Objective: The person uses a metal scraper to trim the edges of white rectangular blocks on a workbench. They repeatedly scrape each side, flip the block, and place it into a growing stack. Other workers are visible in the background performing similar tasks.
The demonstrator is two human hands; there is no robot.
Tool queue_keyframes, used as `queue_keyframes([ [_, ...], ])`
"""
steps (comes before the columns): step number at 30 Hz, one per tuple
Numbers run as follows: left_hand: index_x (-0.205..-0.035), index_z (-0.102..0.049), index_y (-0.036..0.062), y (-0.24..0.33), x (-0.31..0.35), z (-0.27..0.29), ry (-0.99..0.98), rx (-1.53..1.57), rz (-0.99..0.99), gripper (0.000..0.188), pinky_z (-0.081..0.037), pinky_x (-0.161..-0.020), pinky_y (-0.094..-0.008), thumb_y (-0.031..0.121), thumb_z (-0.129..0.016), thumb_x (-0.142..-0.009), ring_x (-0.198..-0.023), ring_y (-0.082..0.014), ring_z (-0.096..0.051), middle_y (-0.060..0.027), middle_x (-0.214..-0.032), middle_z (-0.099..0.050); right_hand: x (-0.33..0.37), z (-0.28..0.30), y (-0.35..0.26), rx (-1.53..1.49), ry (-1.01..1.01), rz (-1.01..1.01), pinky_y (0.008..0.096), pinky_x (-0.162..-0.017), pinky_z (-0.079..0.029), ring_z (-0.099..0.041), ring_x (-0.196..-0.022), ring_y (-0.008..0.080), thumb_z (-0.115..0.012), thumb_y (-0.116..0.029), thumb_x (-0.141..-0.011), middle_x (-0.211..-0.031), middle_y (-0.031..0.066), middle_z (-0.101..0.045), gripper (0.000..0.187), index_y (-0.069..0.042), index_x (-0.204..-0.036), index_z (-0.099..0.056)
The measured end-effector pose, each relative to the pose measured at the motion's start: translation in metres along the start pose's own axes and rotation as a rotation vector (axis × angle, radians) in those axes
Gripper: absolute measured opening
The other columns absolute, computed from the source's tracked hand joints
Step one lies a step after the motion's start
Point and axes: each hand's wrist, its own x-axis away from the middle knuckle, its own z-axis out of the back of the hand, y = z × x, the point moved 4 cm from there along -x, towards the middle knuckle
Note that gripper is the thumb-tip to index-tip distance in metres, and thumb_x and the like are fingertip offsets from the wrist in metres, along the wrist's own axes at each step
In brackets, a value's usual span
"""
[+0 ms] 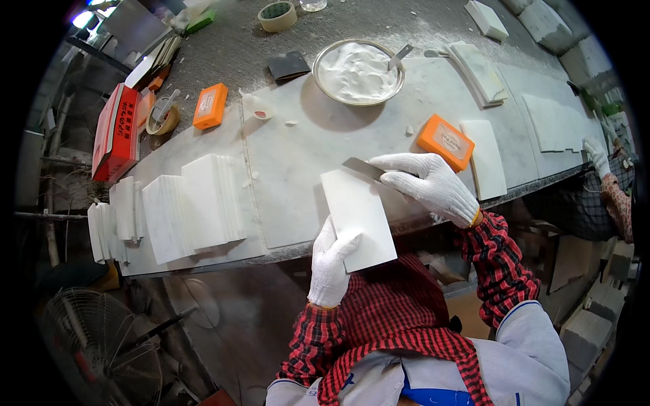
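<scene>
My left hand (332, 264), in a white knit glove, grips a flat white rectangular tile (360, 220) near its lower left corner, with the thumb on top. The tile is tilted above the table's front edge. In my gloved right hand (433, 184) is a putty knife with a metal blade (363, 168), pinched between thumb and fingers. The blade lies at the tile's far edge; whether it touches cannot be made out. Beyond stands a metal bowl (317, 78) of white paste (355, 71), with another scraper (400, 57) stuck in it.
Stacked white tiles (210, 203) stand at the left on the pale stone table (291, 162). Orange boxes (445, 142) lie near my right hand and at the far left. A red box (116, 135), a tape roll (277, 17) and a fan (101, 345) are farther out. A co-worker's gloved hand (597, 157) is at the right.
</scene>
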Motion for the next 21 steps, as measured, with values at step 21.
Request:
queue_keyframes([
  [21, -0.161, -0.031, -0.0005, 0.032, 0.003, -0.009, 0.049, -0.346, -0.043, 0.072, -0.056, -0.095, -0.0323, 0.000, -0.061, -0.096, -0.110, -0.0166, -0.068, -0.0147, -0.131, -0.066, 0.036, 0.016, 0.020, -0.461, 0.157, 0.019, 0.0204, -0.058, -0.044, -0.056, -0.067, 0.0021, -0.068, -0.015, -0.102, -0.085, -0.0016, -0.068, 0.041, 0.000, -0.140, -0.065],
])
